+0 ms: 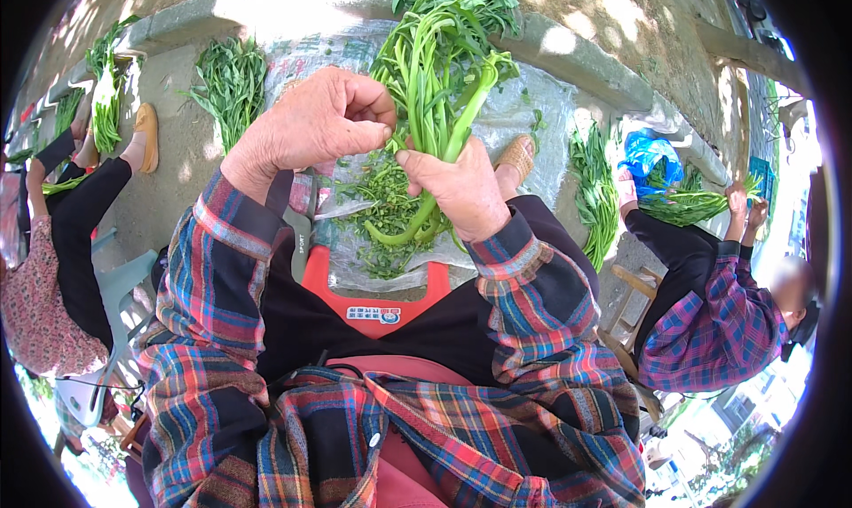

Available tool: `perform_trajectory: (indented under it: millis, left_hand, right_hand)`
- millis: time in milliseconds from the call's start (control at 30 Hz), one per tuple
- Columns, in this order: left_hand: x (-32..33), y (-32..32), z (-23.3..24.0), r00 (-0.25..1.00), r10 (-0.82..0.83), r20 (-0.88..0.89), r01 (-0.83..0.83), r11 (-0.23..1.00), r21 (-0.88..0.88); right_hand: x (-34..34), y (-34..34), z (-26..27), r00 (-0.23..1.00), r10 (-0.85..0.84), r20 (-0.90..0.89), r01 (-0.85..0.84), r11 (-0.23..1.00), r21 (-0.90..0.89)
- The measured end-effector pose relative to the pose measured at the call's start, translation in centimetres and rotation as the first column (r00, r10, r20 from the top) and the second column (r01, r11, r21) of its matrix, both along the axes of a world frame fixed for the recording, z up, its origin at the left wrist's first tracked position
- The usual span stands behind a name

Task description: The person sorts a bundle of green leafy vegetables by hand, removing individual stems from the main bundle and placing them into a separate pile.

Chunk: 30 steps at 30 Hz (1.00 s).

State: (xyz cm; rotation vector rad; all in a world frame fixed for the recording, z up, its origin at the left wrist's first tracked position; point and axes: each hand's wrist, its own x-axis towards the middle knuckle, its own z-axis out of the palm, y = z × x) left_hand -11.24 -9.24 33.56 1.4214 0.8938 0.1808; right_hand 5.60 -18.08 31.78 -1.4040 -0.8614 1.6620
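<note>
A bunch of leafy green stems, which looks like water spinach, rises from my right hand. My right thumb and fingers are closed around its lower stems. The leafy tops lean away from me, and some thick cut ends curl below the fist. Close against the left side of the bunch is my left hand, its fingers curled and thumb bent toward the forefinger. Whether a leaf is pinched between them cannot be made out. Below both hands, a loose heap of torn leaves lies on a translucent plastic sheet.
A red plastic stool shows between my knees. More bundles of greens lie on the ground at left and right. Seated people flank me; the right one holds greens near a blue plastic bag. A concrete kerb runs beyond.
</note>
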Motion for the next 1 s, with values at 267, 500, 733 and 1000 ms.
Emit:
perform_trajectory:
  millis: [267, 500, 733, 1000]
  left_hand:
    - [0.8, -0.7, -0.8, 0.994, 0.074, 0.080, -0.083, 0.990, 0.118]
    - [1.7, -1.0, -2.9, 0.880, 0.398, 0.260, -0.390, 0.917, -0.083]
    - [-0.6, 0.0, -1.8, 0.986, -0.125, 0.109, 0.144, 0.973, -0.180]
    - [0.8, -0.5, -1.8, 0.974, -0.001, 0.225, 0.069, 0.953, -0.295]
  right_hand:
    - [0.2, -0.1, -0.1, 1.000, 0.001, 0.022, -0.001, 1.000, 0.016]
    - [0.4, 0.3, 0.2, 0.997, -0.017, 0.080, 0.013, 0.999, 0.040]
    - [0.7, 0.1, 0.3, 0.986, 0.068, 0.155, -0.079, 0.995, 0.066]
    - [0.3, 0.5, 0.0, 0.994, 0.029, 0.107, -0.036, 0.998, 0.061]
